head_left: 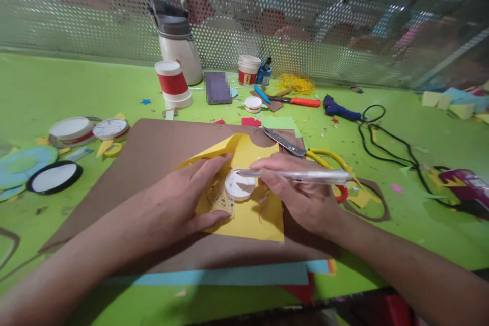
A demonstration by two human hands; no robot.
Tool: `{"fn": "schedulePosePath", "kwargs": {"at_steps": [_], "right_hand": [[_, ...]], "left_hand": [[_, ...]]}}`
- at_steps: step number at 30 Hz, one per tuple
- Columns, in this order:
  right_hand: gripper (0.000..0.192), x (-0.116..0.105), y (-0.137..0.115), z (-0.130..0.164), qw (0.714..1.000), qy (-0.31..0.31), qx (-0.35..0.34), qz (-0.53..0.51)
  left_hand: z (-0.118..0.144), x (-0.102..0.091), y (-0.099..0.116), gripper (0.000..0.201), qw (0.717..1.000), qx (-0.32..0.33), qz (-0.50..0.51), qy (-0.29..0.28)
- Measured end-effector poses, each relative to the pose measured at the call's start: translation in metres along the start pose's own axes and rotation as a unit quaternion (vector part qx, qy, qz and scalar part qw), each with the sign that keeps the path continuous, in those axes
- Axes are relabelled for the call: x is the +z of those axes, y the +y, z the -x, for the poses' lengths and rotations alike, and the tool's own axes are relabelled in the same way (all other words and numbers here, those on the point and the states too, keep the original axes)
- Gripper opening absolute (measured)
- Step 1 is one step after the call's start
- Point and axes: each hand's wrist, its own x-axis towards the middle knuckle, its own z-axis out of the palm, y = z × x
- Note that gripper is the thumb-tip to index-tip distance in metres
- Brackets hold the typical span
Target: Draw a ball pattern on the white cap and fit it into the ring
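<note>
My left hand presses flat on the yellow paper beside the white round lid lying on it, my right hand grips a clear pen at its rim, and if the lid slides, I judge the traced circle would skew.

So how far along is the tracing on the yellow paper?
Done: the yellow paper lies on the brown card, white lid set on it. In hand: left hand steadies the lid, right hand holds the pen at its rim. Left: no traced outline shows; scissors lie unused.
</note>
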Motion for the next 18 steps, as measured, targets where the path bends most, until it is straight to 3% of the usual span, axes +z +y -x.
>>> {"fn": "schedulePosePath", "kwargs": {"at_steps": [4, 9, 14, 18], "right_hand": [[0.014, 0.008, 0.004, 0.001, 0.999, -0.01, 0.042, -0.001], [0.017, 0.013, 0.005, 0.002, 0.999, -0.007, 0.047, 0.011], [0.018, 0.013, 0.006, 0.002, 0.999, -0.013, 0.05, 0.009], [0.016, 0.014, 0.006, 0.002, 0.999, -0.018, 0.045, 0.007]], "left_hand": [[0.0, 0.0, 0.0, 0.076, 1.0, 0.005, 0.002, 0.005], [-0.002, 0.002, 0.001, 0.062, 1.0, 0.009, 0.002, 0.001], [-0.001, 0.005, -0.001, 0.064, 1.0, -0.004, -0.001, -0.009], [-0.001, 0.007, -0.001, 0.076, 1.0, 0.006, -0.003, 0.014]]}}
